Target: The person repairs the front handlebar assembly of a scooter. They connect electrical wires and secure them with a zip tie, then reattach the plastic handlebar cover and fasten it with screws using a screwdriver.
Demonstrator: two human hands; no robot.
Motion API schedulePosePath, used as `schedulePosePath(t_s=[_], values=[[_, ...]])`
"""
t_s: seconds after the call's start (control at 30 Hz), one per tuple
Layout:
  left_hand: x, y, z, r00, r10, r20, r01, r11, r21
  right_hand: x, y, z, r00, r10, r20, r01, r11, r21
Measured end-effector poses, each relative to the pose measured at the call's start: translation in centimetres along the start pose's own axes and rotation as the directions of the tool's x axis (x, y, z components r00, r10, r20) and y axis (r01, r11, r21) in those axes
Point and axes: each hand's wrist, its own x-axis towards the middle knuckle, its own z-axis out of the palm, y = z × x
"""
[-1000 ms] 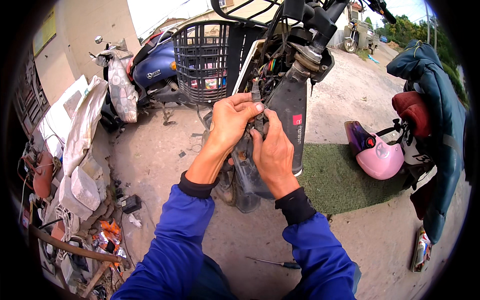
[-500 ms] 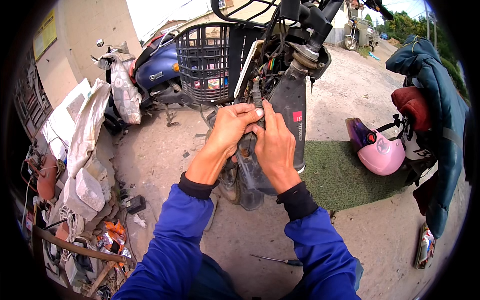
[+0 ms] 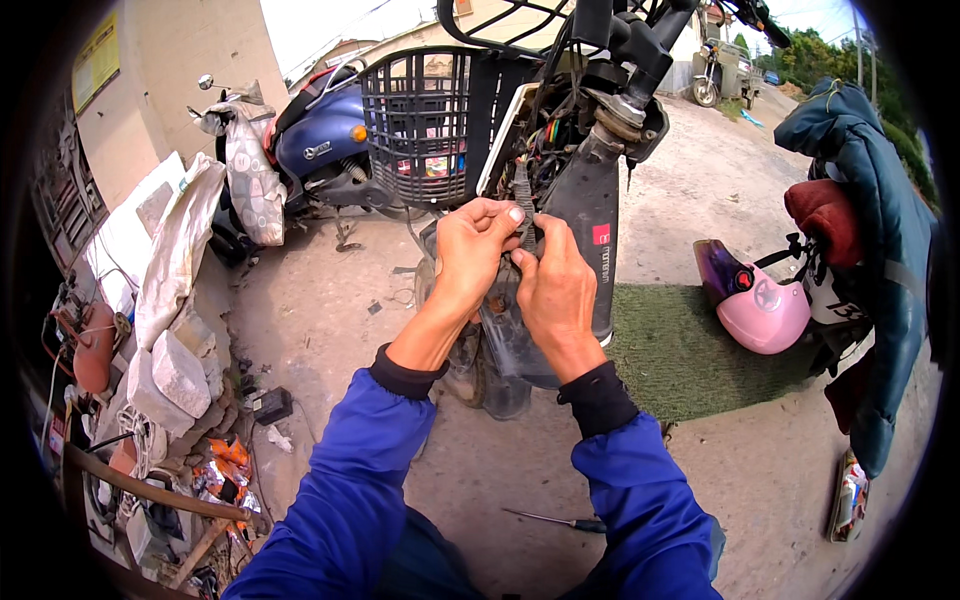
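Note:
In front of me stands an electric scooter with its front section [image 3: 585,225] opened up and coloured wires [image 3: 552,133] exposed. A grey, ribbed wire bundle [image 3: 522,185] hangs down out of this opening. My left hand [image 3: 465,258] pinches the bundle between thumb and fingers from the left. From the right, my right hand [image 3: 558,300] closes on it with thumb and forefinger, just beside the left fingertips. The bundle's lower end is mostly hidden by my fingers. On the ground below lies a screwdriver [image 3: 555,521].
A black basket [image 3: 415,130] and a blue scooter [image 3: 325,140] stand behind to the left. Rubble blocks [image 3: 180,378] and scrap line the left side. On the right are a green mat [image 3: 665,350], a pink helmet [image 3: 765,315] and a padded teal cover [image 3: 895,280].
My right forefinger has lifted and shifted a little to the right, showing more of the bundle. My left hand keeps its pinch. The view has shifted slightly.

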Motion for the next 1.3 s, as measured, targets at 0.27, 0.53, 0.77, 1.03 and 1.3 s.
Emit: schedulePosePath(t_s=[0.27, 0.53, 0.77, 1.03, 1.3], values=[[-0.3, 0.0, -0.9, 0.987, -0.075, 0.141, 0.068, 0.996, 0.057, 0.2, 0.0, -0.2, 1.000, 0.004, -0.015, -0.003, 1.000, 0.021], [0.3, 0.8, -2.0, 0.971, -0.148, 0.188, 0.119, 0.981, 0.156, 0.0, 0.3, 0.0, 1.000, -0.009, -0.012, 0.009, 1.000, -0.017], [-0.9, 4.9, -1.9, 0.963, 0.082, 0.256, -0.192, 0.874, 0.446, 0.0, 0.6, 0.5, 0.999, -0.003, -0.040, 0.002, 1.000, -0.009], [-1.3, 4.9, -1.3, 0.933, 0.254, 0.255, -0.359, 0.698, 0.619, -0.1, 0.1, 0.2, 0.998, 0.057, -0.009, -0.057, 0.997, 0.046], [-0.7, 5.4, -0.5, 0.876, 0.429, 0.221, -0.468, 0.645, 0.603, -0.1, 0.2, 0.0, 0.999, 0.043, 0.007, -0.043, 0.998, 0.045]])
